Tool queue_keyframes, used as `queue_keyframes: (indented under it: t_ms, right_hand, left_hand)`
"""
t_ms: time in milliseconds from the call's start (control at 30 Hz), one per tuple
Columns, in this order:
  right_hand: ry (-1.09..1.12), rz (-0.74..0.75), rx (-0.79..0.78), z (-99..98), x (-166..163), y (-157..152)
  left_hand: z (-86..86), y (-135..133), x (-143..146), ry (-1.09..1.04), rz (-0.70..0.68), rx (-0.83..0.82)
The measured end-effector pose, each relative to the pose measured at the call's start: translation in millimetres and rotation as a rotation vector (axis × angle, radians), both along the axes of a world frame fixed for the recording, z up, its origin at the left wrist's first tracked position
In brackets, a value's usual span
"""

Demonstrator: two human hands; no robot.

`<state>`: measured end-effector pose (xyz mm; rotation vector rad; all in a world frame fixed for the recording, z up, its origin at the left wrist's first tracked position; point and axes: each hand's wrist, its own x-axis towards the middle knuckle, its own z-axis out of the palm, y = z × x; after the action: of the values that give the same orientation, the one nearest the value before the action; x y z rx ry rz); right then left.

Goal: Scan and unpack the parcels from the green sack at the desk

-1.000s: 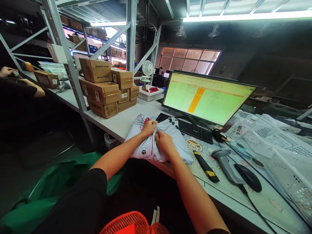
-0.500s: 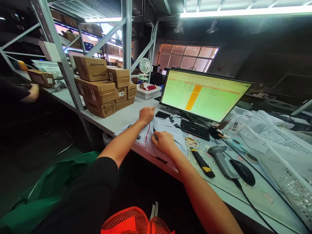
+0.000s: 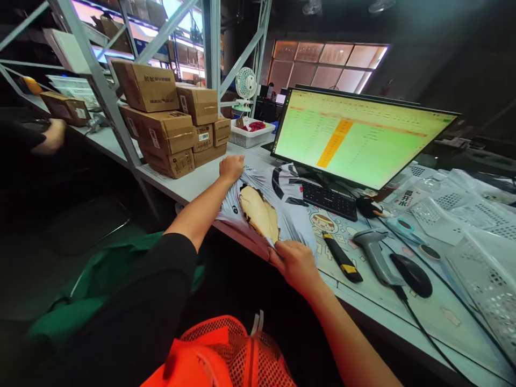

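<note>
A white plastic mailing bag (image 3: 296, 228) with black print lies at the table's front edge, stretched between my hands. Through a long tear in its top, tan-yellow contents (image 3: 258, 210) show; I cannot make out what they are. My left hand (image 3: 231, 168) is closed in a fist on the bag's far left side. At the near edge of the tear, my right hand (image 3: 296, 263) pinches the plastic. A utility knife (image 3: 342, 257), black and yellow, lies to the right of the bag.
Cardboard boxes (image 3: 161, 131) are stacked at the left by a metal post (image 3: 99, 88). Behind the bag stand a monitor (image 3: 358, 140) and a keyboard (image 3: 330, 200). A barcode scanner (image 3: 379, 258), a mouse (image 3: 411, 274) and white baskets (image 3: 484, 269) are on the right. Another person's hand (image 3: 54, 135) shows far left.
The bag has been torn wide, exposing the tan-yellow contents. My right hand has pulled toward me and right, while my left moved slightly left and away. The camera view has tilted down.
</note>
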<state>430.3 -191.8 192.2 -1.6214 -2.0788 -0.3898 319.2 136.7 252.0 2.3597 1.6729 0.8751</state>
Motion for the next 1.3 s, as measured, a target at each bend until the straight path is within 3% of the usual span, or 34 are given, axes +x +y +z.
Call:
queue_keyframes:
  t_ms: [100,167,233,300,367,533,667,767,833,900,1000,1100,1200,1300]
  right_hand:
    - [0.033,-0.036,0.031,-8.2,9.2,7.3]
    - [0.053,-0.052,0.077,-8.5,11.5,12.1]
    - [0.072,-0.075,0.122,-5.5,12.3,16.5]
    - [0.076,-0.084,0.152,-1.5,12.5,20.4]
    - [0.066,-0.076,0.171,1.4,13.1,22.8]
    - [0.004,-0.137,0.085,-5.7,20.6,19.0]
    - [0.008,-0.211,-0.025,-12.8,31.7,5.3]
    - [0.123,-0.209,-0.007,-9.7,53.7,-14.6]
    - [0.206,-0.31,0.085,-8.4,80.3,-32.7]
    - [0.232,-0.548,0.137,-11.9,111.4,-50.4]
    - [0.157,-0.854,-0.116,-24.9,144.3,-65.9]
    - [0.055,-0.91,-0.34,-35.6,145.0,-64.0]
    - [-0.038,-0.894,-0.413,-33.7,130.6,-54.1]
    - [-0.026,-0.927,-0.456,-14.2,126.0,-49.2]
  left_hand:
    - [2.5,-28.8,5.6,0.007,-0.172,0.173]
    - [10.1,-55.4,4.0,-0.007,-0.359,0.38]
    - [17.2,-83.9,0.5,0.0,-0.591,0.48]
    - [18.2,-109.0,-2.6,0.074,-0.77,0.375]
    - [10.7,-125.4,-5.5,0.214,-0.84,0.2]
    - [-27.7,-118.8,-18.7,0.404,-0.751,-0.084]
    - [-44.3,-91.7,-21.1,0.418,-0.465,-0.32]
    - [-48.0,-85.7,-12.9,0.365,-0.328,-0.286]
    - [-50.0,-89.6,-10.0,0.301,-0.303,-0.183]
    - [-52.2,-94.8,-12.0,0.229,-0.34,-0.094]
    - [-53.8,-97.4,-19.6,0.107,-0.592,0.01]
    - [-53.9,-95.4,-21.7,0.096,-0.756,0.006]
    - [-55.3,-94.9,-15.1,0.179,-0.687,-0.034]
    - [-58.2,-97.7,-7.3,0.178,-0.654,-0.008]
